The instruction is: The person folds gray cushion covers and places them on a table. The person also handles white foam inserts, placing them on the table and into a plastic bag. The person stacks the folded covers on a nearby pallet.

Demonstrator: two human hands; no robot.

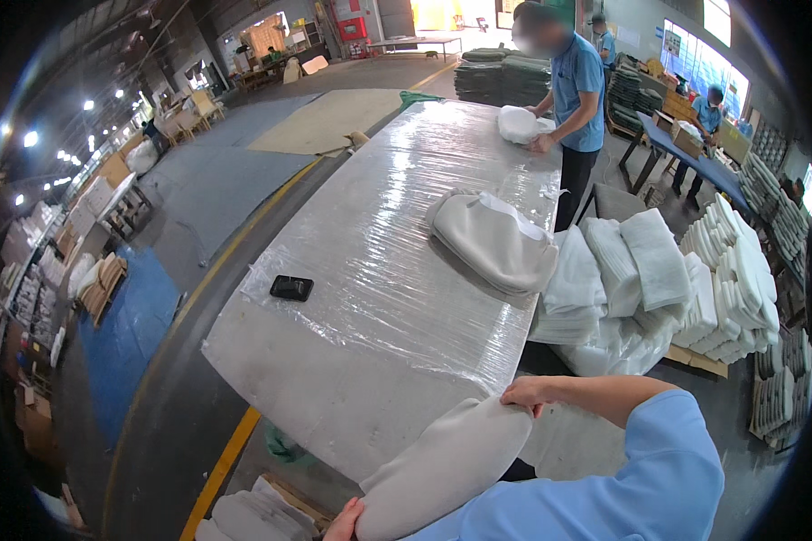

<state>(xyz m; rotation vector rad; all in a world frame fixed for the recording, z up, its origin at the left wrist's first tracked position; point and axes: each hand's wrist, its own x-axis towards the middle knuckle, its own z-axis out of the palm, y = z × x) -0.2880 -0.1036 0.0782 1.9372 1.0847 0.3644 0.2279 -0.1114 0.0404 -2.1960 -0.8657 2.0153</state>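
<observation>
A beige padded cover (442, 464) lies across the near edge of the long table (370, 270), which is wrapped in clear plastic film. My right hand (528, 395) grips its upper end at the table's edge. My left hand (343, 523) holds its lower end at the bottom of the view. My blue sleeve fills the lower right. A stack of similar beige covers (496, 242) sits on the table's right side, well beyond my hands.
A small black tray-like object (291, 288) rests on the table's left side. White foam pieces (641, 279) are piled to the right of the table. A person in blue (576, 99) handles a white piece at the far end. Another person works at a bench farther right.
</observation>
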